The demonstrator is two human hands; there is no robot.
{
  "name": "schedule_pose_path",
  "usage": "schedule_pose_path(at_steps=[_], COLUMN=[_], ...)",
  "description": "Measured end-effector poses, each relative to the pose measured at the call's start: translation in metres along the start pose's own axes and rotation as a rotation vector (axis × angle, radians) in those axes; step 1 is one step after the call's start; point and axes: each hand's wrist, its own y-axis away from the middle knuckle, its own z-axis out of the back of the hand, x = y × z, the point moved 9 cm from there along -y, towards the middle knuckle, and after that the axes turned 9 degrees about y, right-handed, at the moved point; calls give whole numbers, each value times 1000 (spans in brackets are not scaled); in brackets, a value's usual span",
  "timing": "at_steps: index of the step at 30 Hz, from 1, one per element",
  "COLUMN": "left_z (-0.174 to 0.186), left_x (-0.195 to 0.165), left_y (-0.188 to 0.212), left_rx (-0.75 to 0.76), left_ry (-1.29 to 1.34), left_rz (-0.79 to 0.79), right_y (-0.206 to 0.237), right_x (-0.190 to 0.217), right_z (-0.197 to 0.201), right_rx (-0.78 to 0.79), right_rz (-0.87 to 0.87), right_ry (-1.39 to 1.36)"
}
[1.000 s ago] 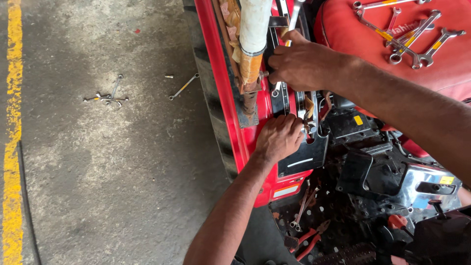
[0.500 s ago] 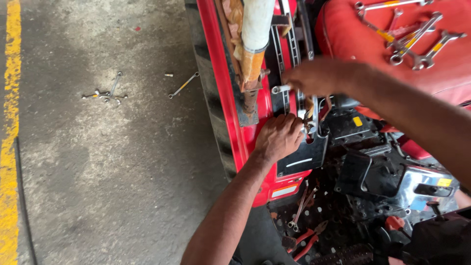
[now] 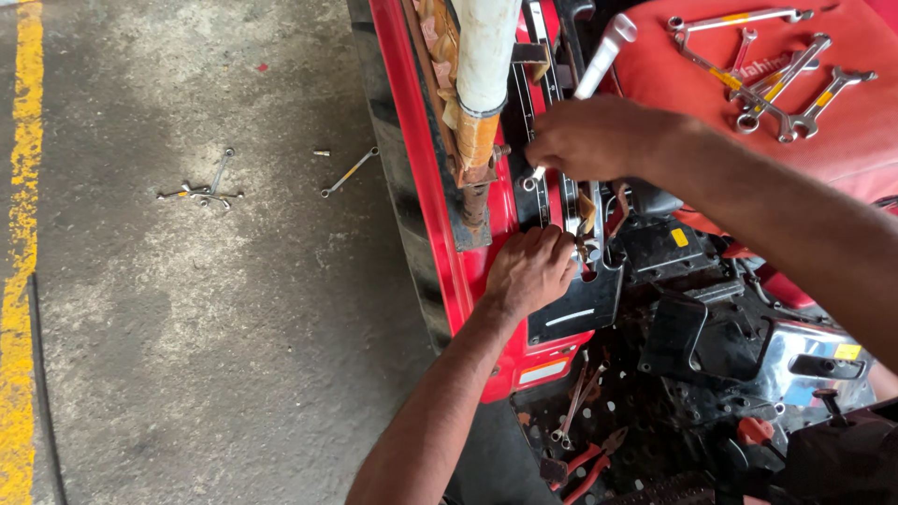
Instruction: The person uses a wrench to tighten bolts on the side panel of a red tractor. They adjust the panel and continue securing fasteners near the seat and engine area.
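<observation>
Grey concrete floor (image 3: 187, 309) lies at nine o'clock of a red tractor fender (image 3: 416, 159). The right hand (image 3: 599, 138), grip clamped on a long silver wrench (image 3: 603, 56), works a fastener; the left hand (image 3: 528, 273) presses closed fingers against the black slotted panel (image 3: 580, 304) at six o'clock. Loosening seems underway; next comes steady turning.

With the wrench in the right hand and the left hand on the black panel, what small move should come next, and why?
Probably a short turn of the wrench. The right hand grips it with its lower end at the slotted red panel, while the left hand presses on the black panel below, seemingly steadying it. The fastener itself is hidden.
</observation>
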Motion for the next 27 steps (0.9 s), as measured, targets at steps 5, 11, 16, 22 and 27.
schedule_pose_path(at_steps=[5,11,16,22,27], left_z=[0,-7,-15,-13,-6], left_x=[1,4,5,5,3], left_y=[0,2,3,5,4], left_rx=[-19,-2,24,6,-17], left_ry=[11,3,-41,-27,-32], left_rz=[8,9,-13,-7,-18], right_y=[-7,-1,4,-10,7], right_x=[25,28,28,33,1], right_z=[33,30,29,20,-28], right_rx=[-207,-209,-203,-262,0], right_rz=[133,173,177,181,-76], right_ry=[372,377,368,493,-255])
